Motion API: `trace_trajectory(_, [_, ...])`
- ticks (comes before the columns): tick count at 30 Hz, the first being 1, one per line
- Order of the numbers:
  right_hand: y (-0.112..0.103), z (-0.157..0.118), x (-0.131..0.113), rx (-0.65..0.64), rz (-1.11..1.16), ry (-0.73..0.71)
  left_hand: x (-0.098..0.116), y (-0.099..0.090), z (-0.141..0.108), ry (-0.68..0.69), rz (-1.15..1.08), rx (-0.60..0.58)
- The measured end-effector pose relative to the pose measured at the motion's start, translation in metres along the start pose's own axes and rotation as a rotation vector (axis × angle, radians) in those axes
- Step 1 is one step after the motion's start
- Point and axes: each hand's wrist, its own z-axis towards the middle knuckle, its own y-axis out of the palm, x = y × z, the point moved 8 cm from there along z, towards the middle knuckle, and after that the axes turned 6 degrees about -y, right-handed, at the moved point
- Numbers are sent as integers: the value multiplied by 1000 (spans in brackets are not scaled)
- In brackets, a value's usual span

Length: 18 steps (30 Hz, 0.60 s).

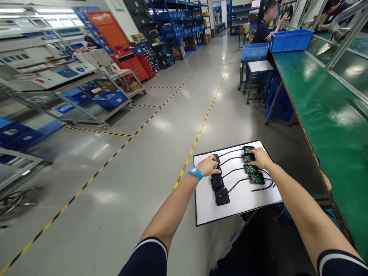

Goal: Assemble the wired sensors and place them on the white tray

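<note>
A white board with a dark rim bears several black square housings with round centres in a row on its left. Black cables link them to several green circuit boards in black cases on the right. My left hand, blue band on its wrist, has thumb and fingers closed around a housing at the far end of the row, which it partly hides. My right hand grips a circuit board near the far end of its row, between thumb and fingers. Loose cable ends lie beside the nearest circuit board.
A green-topped workbench with a worn edge runs along the right. Blue bins and a small table stand near its far end, where a person is seated. Yellow-black tape lines cross the floor; a metal cart stands left.
</note>
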Motion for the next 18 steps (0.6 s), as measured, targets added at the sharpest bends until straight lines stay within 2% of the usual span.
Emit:
trace_trajectory(4, [6, 11, 2, -61, 24, -11, -3, -2, -5, -23, -2, 37])
trace_trajectory(7, [7, 7, -1, -85, 37, -25, -7, -1, -12, -50, -13, 103])
trace_trajectory(13, [2, -15, -29, -58, 1, 34, -16, 5, -23, -128, -85, 281])
trace_trajectory(16, [-15, -24, -52, -40, 8, 42, -21, 6, -25, -152, -117, 324])
trace_trajectory(18, [-40, -36, -65, -21, 32, 13, -23, 4, -27, -154, -130, 335])
